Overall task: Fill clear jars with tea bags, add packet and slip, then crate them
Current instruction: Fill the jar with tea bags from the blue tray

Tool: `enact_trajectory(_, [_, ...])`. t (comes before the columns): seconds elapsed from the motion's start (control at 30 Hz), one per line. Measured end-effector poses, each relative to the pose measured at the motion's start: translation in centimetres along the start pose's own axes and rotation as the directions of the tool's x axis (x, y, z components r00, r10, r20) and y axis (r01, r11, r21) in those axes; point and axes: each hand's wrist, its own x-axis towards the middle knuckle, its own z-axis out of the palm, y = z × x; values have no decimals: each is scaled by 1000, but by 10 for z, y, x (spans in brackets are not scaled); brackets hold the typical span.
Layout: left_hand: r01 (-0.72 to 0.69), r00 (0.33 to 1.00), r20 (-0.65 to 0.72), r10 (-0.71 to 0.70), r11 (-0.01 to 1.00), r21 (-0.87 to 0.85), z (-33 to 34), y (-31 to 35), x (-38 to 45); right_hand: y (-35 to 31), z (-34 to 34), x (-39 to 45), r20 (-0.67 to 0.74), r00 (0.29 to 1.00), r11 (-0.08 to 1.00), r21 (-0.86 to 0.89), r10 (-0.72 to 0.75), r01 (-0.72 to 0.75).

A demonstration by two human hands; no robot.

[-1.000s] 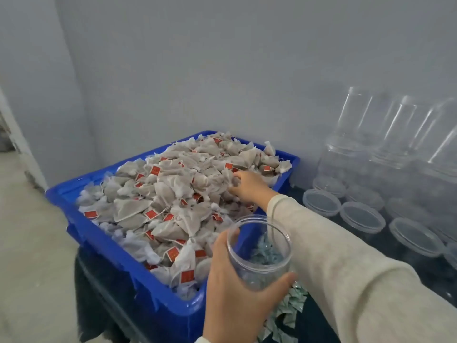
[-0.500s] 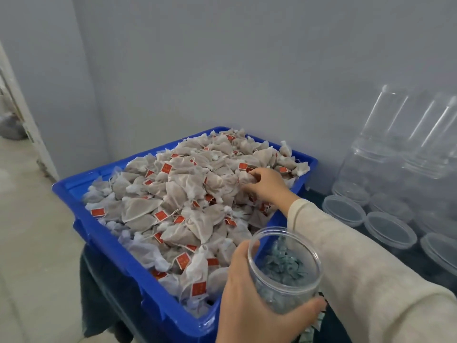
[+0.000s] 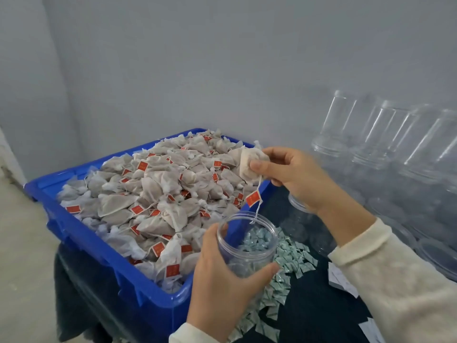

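Head view, right hand: the right hand [image 3: 294,173] is pinching one tea bag [image 3: 249,160] between thumb and fingers, holding it above the far corner of the blue crate [image 3: 103,258], with its string and red tag [image 3: 253,198] dangling toward the jar mouth
Head view, left hand: the left hand [image 3: 222,278] is gripping the clear jar [image 3: 247,243] round its side, keeping it upright just beside the crate, over the pile of small packets [image 3: 291,258]
Jar contents: looking empty, the packets seemingly showing through its wall
Handling: the bag is looking light, soft and crushable, so a gentle pinch on the mesh body is suiting it better than the thin string; the jar is looking stiff, light and smooth, likely slippery
Surroundings: empty jars [image 3: 351,125] are standing along the wall
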Motion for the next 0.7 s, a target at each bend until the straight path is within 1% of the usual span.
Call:
enact_trajectory(0.07, [-10, 1000, -2, 10, 1000, 4, 1, 0, -1, -7, 2, -19, 22, 999, 999, 32, -25, 24])
enact_trajectory(0.13, [-9, 1000, -11, 9, 1000, 4, 1, -1, -1, -6, 5, -34, 41, 999, 1000, -4, -17, 17])
enact_trajectory(0.23, [-10, 1000, -16, 10, 1000, -24, -1, 1, 0, 4, 11, -52, 59, 998, 983, -181, 17, -6])
enact_trajectory(0.33, [-26, 1000, -17, 25, 999, -29, -1, 2, 0, 15, 16, -62, 51, 997, 936, -351, 53, -32])
enact_trajectory(0.47, [-52, 998, -22, 52, 999, 8, -1, 1, 0, 24, 19, -63, 35, 998, 863, -504, 55, -30])
enact_trajectory(0.6, [-39, 999, -20, 40, 998, 43, 0, -3, -1, 24, 20, -62, 42, 996, 833, -551, 85, -48])
enact_trajectory(0.7, [-51, 998, -26, 53, 997, 61, 0, -4, -2, 24, 18, -61, 77, 990, 826, -561, 119, -55])
